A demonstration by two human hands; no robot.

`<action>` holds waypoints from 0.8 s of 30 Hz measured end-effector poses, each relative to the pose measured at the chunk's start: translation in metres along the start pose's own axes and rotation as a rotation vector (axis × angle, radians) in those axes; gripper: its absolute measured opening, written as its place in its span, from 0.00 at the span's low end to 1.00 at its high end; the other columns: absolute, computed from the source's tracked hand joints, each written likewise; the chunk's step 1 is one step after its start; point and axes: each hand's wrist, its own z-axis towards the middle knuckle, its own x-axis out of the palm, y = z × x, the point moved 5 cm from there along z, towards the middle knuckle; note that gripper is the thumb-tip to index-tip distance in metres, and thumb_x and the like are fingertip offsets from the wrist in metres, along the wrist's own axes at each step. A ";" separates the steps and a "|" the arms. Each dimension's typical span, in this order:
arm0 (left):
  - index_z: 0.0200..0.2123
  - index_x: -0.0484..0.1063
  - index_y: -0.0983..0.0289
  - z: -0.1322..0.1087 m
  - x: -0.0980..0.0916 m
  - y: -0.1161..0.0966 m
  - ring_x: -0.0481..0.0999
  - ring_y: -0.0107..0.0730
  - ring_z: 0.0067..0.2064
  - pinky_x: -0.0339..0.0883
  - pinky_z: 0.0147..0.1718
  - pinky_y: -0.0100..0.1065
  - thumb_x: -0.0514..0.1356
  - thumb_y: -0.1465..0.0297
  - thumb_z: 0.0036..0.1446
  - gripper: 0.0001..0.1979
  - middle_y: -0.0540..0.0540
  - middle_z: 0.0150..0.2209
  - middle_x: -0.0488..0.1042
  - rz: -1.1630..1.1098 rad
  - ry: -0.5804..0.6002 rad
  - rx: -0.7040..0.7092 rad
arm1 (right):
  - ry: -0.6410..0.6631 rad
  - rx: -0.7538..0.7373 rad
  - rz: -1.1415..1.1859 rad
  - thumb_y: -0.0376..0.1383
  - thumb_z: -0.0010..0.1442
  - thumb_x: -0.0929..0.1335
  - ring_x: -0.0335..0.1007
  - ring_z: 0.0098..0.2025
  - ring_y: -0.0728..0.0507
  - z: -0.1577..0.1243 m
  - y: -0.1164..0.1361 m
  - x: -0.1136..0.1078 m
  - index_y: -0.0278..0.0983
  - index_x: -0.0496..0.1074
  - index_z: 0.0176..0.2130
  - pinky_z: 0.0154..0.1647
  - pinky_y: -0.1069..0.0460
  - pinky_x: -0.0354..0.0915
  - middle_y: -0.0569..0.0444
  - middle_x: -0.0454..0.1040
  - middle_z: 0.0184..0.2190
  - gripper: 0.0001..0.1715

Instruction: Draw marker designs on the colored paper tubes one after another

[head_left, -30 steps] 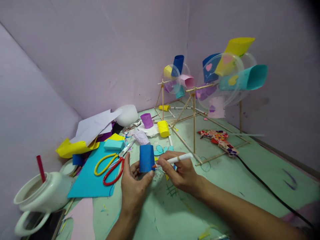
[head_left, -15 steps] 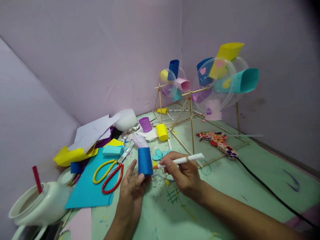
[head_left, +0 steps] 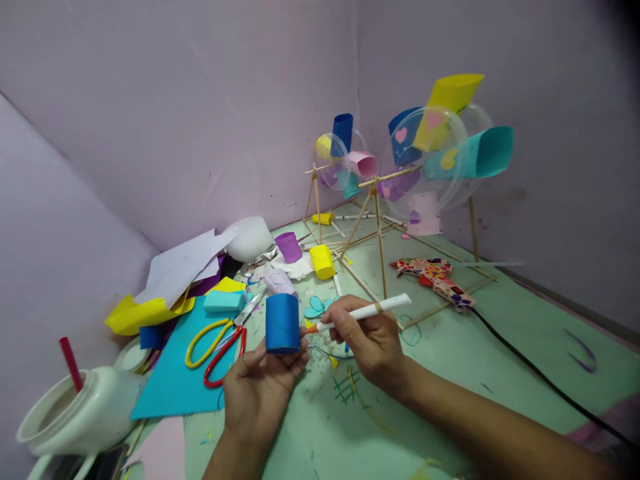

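My left hand [head_left: 263,383] grips a blue paper cylinder [head_left: 283,323] by its lower end, holding it upright above the table. In my right hand [head_left: 370,340] is a white marker [head_left: 373,310] with an orange tip, pinched like a pen. That tip points left, close to the cylinder's lower right side; I cannot tell whether it touches. Left of the cylinder lie open scissors [head_left: 225,350] with one yellow and one red handle, on a sheet of turquoise paper [head_left: 170,380]. Behind the hands are a yellow paper cylinder [head_left: 323,262] and a purple one [head_left: 289,247].
Two stick-framed wheels stand at the back right, the nearer one a clear disc wheel [head_left: 440,160] with coloured paper cups. A patterned glue gun [head_left: 435,280] trails a black cord [head_left: 525,370] rightward. At left are a white pot [head_left: 100,407] and paper sheets [head_left: 185,260].
My left hand has turned the blue cylinder, so it shows a wider face and sits slightly further left. The marker in my right hand has tilted a little. The whole view has shifted slightly.
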 end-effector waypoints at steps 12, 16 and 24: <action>0.41 0.75 0.68 -0.001 0.005 0.003 0.77 0.47 0.36 0.71 0.38 0.50 0.56 0.76 0.41 0.21 0.65 0.38 0.79 -0.080 0.027 0.016 | 0.193 -0.128 -0.102 0.30 0.59 0.64 0.71 0.25 0.48 -0.002 0.004 0.015 0.33 0.74 0.29 0.26 0.55 0.67 0.49 0.76 0.24 0.10; 0.43 0.74 0.66 -0.002 0.006 0.003 0.77 0.48 0.37 0.70 0.40 0.52 0.56 0.75 0.43 0.21 0.64 0.39 0.78 -0.070 0.042 0.034 | 0.187 -0.122 -0.082 0.30 0.59 0.64 0.72 0.25 0.48 -0.003 0.004 0.013 0.32 0.74 0.29 0.27 0.55 0.68 0.49 0.77 0.23 0.10; 0.37 0.75 0.70 -0.001 0.007 0.005 0.77 0.45 0.34 0.70 0.41 0.52 0.55 0.75 0.43 0.16 0.65 0.34 0.79 -0.017 0.027 0.024 | 0.241 -0.161 -0.110 0.31 0.59 0.64 0.72 0.25 0.49 -0.006 0.005 0.017 0.33 0.74 0.31 0.27 0.55 0.68 0.50 0.76 0.23 0.10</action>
